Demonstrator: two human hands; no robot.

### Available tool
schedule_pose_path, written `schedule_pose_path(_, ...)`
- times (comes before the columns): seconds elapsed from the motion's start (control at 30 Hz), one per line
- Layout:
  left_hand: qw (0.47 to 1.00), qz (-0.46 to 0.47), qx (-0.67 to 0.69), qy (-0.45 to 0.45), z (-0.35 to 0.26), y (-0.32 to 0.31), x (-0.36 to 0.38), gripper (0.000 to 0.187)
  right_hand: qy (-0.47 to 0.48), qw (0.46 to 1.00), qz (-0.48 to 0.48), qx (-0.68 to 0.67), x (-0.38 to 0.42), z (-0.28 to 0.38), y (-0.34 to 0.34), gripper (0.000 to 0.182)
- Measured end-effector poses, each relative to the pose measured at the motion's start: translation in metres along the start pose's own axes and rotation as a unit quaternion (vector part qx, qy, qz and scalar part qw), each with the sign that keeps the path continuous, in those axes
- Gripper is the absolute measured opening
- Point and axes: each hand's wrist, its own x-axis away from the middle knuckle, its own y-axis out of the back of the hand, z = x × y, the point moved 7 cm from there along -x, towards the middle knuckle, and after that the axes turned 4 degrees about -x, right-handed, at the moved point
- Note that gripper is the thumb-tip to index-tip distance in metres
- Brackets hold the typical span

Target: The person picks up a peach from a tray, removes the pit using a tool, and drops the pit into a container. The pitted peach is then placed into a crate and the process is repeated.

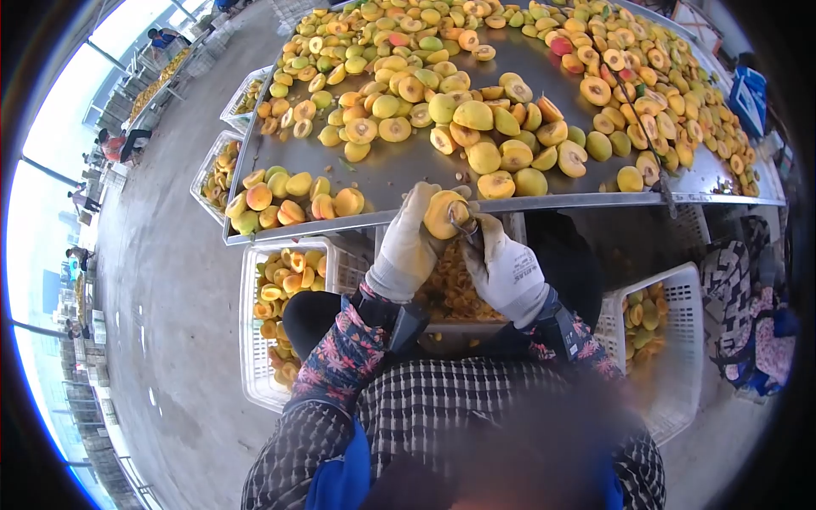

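Note:
In front of the metal table's near edge, my left hand (403,252), in a white work glove, is closed around a yellow peach half (444,214). The cut face is turned toward my right hand (512,274), also gloved. Its fingers are closed on a small curved metal tool (467,225), whose tip is at the peach flesh. Most of the tool's handle is hidden by the glove. Below both hands, a container of orange fruit pieces (446,285) sits between my knees.
Many halved peaches (391,106) cover the metal table (544,72). A white crate of peach halves (255,374) stands left of me, another white crate (680,374) right. More crates (204,191) line the table's left side. Other people (119,146) are far left.

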Motion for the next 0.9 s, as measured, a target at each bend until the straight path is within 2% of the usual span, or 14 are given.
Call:
schedule_pose_path(0.1, 0.990, -0.072, -0.120, -0.033, -0.001, 0.006, 0.001, 0.044, 0.025, 0.998, 0.020, 0.063, 0.004, 0.003, -0.007, 0.033)
schedule_pose_path(0.2, 0.984, -0.135, -0.098, -0.059, 0.005, 0.006, 0.003, 0.046, -0.001, 0.994, 0.048, 0.096, 0.007, -0.001, -0.015, 0.033)
schedule_pose_path(0.33, 0.987, -0.140, -0.080, -0.017, 0.009, 0.003, 0.008, 0.044, -0.020, 0.993, 0.080, 0.082, 0.014, -0.010, -0.024, 0.034)
schedule_pose_path(0.43, 0.982, -0.129, -0.139, -0.011, 0.007, 0.004, 0.013, 0.042, 0.033, 0.989, 0.090, 0.109, 0.017, -0.016, -0.026, 0.037)
schedule_pose_path(0.5, 0.972, -0.120, -0.202, -0.016, 0.006, 0.004, 0.014, 0.041, -0.005, 0.987, 0.124, 0.105, 0.015, -0.020, -0.029, 0.031)
schedule_pose_path(0.53, 0.974, -0.138, -0.176, -0.022, 0.007, 0.007, 0.014, 0.041, -0.025, 0.984, 0.140, 0.104, 0.014, -0.019, -0.030, 0.028)
schedule_pose_path(0.63, 0.975, -0.173, -0.131, -0.045, 0.008, 0.009, 0.013, 0.041, -0.119, 0.981, 0.155, 0.007, 0.014, -0.014, -0.037, 0.029)
schedule_pose_path(0.83, 0.962, -0.201, -0.139, -0.122, 0.008, 0.005, 0.017, 0.041, -0.097, 0.981, 0.165, -0.015, 0.008, -0.019, -0.038, 0.030)
schedule_pose_path(0.9, 0.948, -0.206, -0.188, -0.153, 0.006, 0.002, 0.018, 0.042, -0.104, 0.979, 0.136, -0.107, 0.010, -0.019, -0.042, 0.031)
